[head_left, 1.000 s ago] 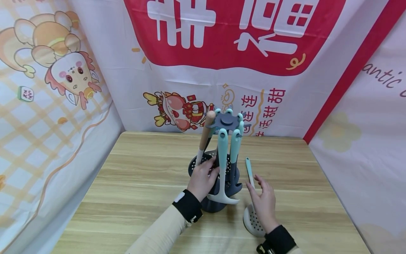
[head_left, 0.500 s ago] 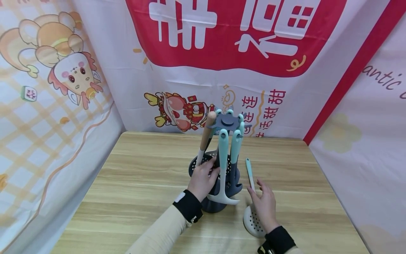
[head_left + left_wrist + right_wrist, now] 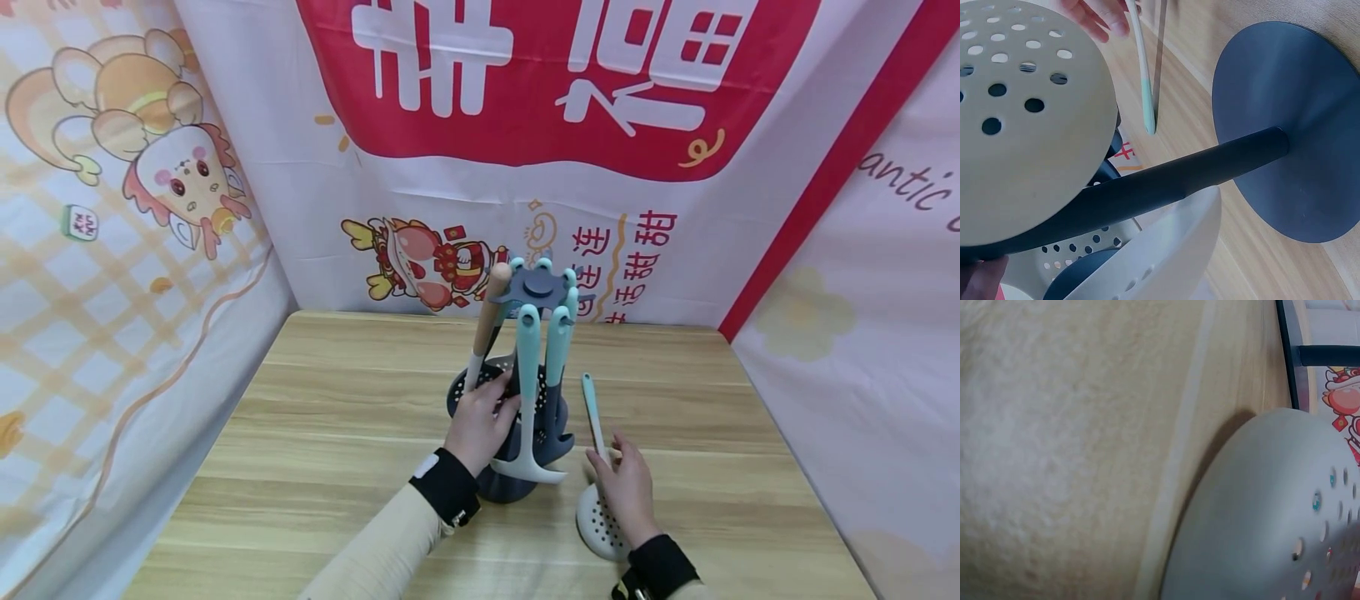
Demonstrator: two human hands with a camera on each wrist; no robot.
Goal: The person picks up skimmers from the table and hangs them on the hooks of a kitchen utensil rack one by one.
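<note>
A dark utensil stand (image 3: 537, 288) stands upright on the table, hung with kitchen tools. My left hand (image 3: 478, 427) holds its pole, reaching in among the tools; most of the grip is hidden. A white ladle (image 3: 528, 392) with a mint handle hangs at the front. Right of the stand, a pale skimmer (image 3: 597, 525) with a mint-ended handle lies on the table. Around its lower handle, the thumb and fingers of my right hand (image 3: 630, 493) close in a pinch. The right wrist view shows the skimmer's holed bowl (image 3: 1260, 506) large.
A wooden-handled tool (image 3: 489, 321) hangs on the stand's left. In the left wrist view, a holed white tool head (image 3: 1035, 150) crowds the pole. The stand's round base (image 3: 1310, 181) sits on the wooden table (image 3: 315, 417). Printed cloth (image 3: 300, 200) encloses the back and sides.
My right thumb and fingers have drawn closer together round the skimmer's handle, with the fingertips coming slightly nearer me. The left hand and the stand stay put.
</note>
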